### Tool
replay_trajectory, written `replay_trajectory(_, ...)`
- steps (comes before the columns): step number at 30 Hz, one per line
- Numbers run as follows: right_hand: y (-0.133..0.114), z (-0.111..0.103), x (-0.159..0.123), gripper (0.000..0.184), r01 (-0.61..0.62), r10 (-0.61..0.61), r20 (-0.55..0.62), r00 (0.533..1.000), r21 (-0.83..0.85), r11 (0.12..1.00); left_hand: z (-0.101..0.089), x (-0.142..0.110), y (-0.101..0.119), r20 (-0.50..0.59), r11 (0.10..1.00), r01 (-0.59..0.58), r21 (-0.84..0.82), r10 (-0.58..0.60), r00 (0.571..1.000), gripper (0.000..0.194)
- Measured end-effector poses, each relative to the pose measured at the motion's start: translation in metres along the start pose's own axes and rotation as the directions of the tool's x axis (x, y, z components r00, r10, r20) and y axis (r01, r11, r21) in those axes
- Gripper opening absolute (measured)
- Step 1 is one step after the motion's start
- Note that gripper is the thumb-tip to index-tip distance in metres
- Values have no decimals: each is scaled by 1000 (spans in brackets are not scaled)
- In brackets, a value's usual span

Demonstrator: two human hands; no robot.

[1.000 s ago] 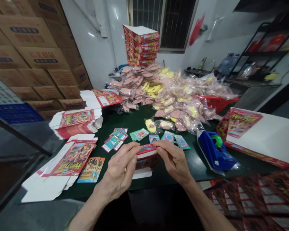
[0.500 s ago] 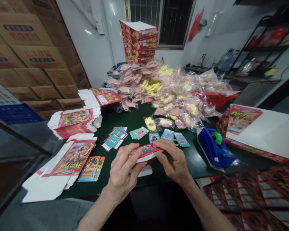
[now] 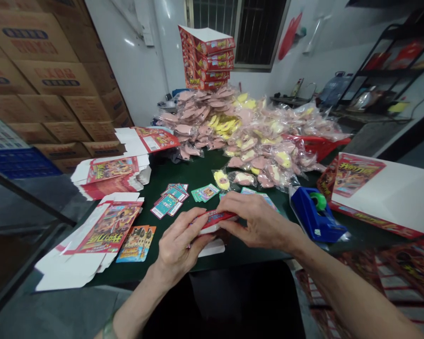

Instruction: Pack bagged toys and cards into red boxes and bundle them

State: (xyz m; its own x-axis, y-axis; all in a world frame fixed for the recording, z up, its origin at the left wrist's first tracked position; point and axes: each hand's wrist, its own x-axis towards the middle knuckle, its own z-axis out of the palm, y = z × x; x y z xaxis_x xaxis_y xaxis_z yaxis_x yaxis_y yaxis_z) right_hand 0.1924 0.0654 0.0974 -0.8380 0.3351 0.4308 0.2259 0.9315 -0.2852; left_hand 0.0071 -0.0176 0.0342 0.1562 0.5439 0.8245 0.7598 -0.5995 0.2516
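A red printed cardboard box (image 3: 217,218) is held edge-on above the near side of the dark green table (image 3: 176,172). My left hand (image 3: 182,238) grips its left end, fingers on top and thumb beneath. At the other end my right hand (image 3: 249,219) is closed on the box, its fingers bent over the upper edge. A white flap (image 3: 212,248) shows below it. Just beyond lie teal cards (image 3: 167,202), green cards (image 3: 205,192) and more cards (image 3: 259,195), the last partly hidden by my right hand.
Flat red cartons (image 3: 109,226) and orange cards (image 3: 136,242) lie left. Bagged pink and yellow pieces (image 3: 233,127) are heaped behind, below stacked red boxes (image 3: 208,59). A blue tape dispenser (image 3: 316,216) and an opened display box (image 3: 385,193) stand right. Brown cartons (image 3: 49,77) line the left wall.
My right hand has moved in and forward over the box, now covering some of the green cards. The box shows less of its printed face. My left hand stays on its end.
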Motion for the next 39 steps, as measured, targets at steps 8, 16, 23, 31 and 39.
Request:
replay_trajectory(8,-15,-2,4,22,-92,112,82,990,-222,971,-5,-1,1,38,998,22,-55,-20,999,37)
replay_trajectory(16,-27,-9,9,21,-120,173,142,975,-320,940,3,1,7,21,994,65,-87,-64,998,34)
replay_trajectory(23,-12,10,-1,23,-77,61,-119,991,-132,988,2,3,-2,8,995,68,-74,-67,998,24)
replay_trajectory(31,-1,79,-38,38,-87,203,-674,711,202,975,12,1,-13,-5,986,89,-140,-90,996,28)
replay_trajectory(39,0,101,-26,46,-51,195,-764,615,208,977,17,1,-17,-39,979,176,-101,-181,983,28)
